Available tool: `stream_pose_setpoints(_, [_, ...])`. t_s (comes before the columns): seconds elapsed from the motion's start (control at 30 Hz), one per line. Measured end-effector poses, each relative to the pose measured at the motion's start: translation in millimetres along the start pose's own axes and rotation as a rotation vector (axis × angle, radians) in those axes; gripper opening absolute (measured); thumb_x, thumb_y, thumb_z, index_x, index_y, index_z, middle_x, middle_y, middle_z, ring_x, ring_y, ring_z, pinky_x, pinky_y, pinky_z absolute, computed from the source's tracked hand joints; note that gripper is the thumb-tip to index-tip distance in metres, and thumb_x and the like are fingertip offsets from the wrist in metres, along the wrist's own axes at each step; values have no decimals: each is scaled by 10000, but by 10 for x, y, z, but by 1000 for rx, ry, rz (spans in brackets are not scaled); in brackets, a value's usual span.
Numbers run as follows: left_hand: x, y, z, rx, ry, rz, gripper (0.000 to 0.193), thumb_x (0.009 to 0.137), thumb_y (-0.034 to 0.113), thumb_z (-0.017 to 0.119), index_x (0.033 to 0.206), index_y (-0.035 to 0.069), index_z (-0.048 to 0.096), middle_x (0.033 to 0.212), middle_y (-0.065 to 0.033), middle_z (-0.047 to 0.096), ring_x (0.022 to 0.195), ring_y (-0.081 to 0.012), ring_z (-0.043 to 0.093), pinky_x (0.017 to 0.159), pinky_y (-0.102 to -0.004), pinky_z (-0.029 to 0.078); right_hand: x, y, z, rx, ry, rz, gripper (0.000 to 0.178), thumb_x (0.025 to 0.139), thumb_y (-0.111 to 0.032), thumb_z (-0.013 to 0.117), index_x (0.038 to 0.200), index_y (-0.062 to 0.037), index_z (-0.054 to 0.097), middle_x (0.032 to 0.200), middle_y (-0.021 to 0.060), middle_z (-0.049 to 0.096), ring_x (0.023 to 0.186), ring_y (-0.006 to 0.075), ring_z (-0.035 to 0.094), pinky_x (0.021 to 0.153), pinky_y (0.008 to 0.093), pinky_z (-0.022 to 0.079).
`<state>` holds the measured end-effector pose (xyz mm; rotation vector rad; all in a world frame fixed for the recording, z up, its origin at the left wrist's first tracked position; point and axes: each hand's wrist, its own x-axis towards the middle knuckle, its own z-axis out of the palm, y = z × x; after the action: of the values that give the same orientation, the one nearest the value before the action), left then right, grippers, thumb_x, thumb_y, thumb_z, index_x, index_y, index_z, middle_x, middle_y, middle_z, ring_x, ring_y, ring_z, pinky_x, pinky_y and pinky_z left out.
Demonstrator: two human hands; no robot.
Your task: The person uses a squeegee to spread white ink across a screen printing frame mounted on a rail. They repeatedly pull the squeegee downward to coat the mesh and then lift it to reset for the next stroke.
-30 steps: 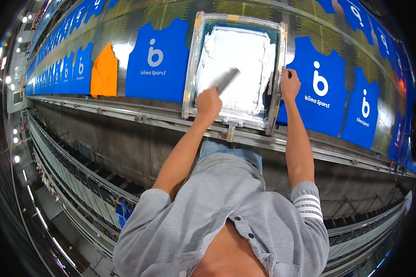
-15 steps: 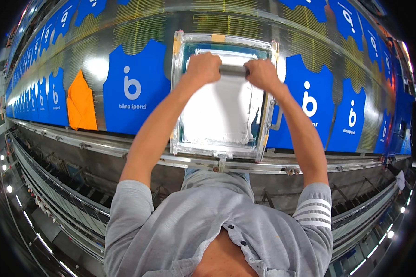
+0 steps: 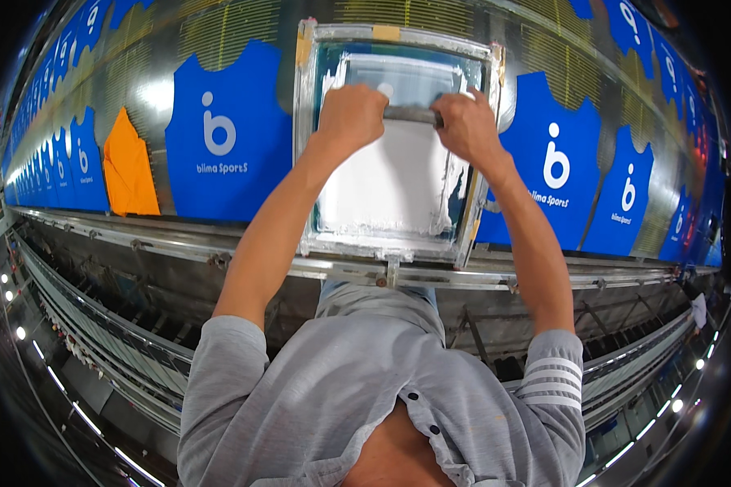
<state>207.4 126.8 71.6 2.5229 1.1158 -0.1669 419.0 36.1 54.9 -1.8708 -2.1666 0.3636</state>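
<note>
A metal-framed printing screen (image 3: 304,154) lies flat on a long table, its mesh coated in white ink (image 3: 390,183). Across its far part lies a squeegee (image 3: 410,114), gripped at both ends. My left hand (image 3: 351,116) is closed on its left end and my right hand (image 3: 464,127) on its right end. Both arms reach straight out over the screen. A blue fabric piece with a white logo lies under the frame, mostly hidden.
Blue jersey-shaped fabric pieces (image 3: 219,146) with white logos line the table to both sides, further ones (image 3: 556,166) on the right. An orange piece (image 3: 130,170) lies at the left. A metal rail (image 3: 219,252) runs along the table's near edge.
One second ago my left hand held the squeegee low on the screen and my right hand held the frame edge. Both hands now grip the squeegee near the screen's far end.
</note>
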Motion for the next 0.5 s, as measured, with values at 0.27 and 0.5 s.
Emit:
stream_pose_setpoints(0.27, [-1721, 449, 676, -152, 47, -21, 215, 715, 63, 638, 871, 135, 768, 802, -114, 726, 732, -337, 707, 630, -454, 550, -1475, -974, 174, 69, -123, 5, 130, 710, -25, 656, 824, -72, 700, 818, 93, 633, 886, 295, 654, 1066, 576, 421])
stream_pose_setpoints(0.5, [-1392, 411, 330, 14, -190, -17, 282, 722, 107, 665, 963, 175, 795, 767, -121, 722, 740, -320, 718, 646, -453, 560, -1254, -850, -2, 106, -236, 92, 154, 740, -69, 680, 887, -76, 724, 844, 107, 674, 912, 319, 677, 1041, 555, 447])
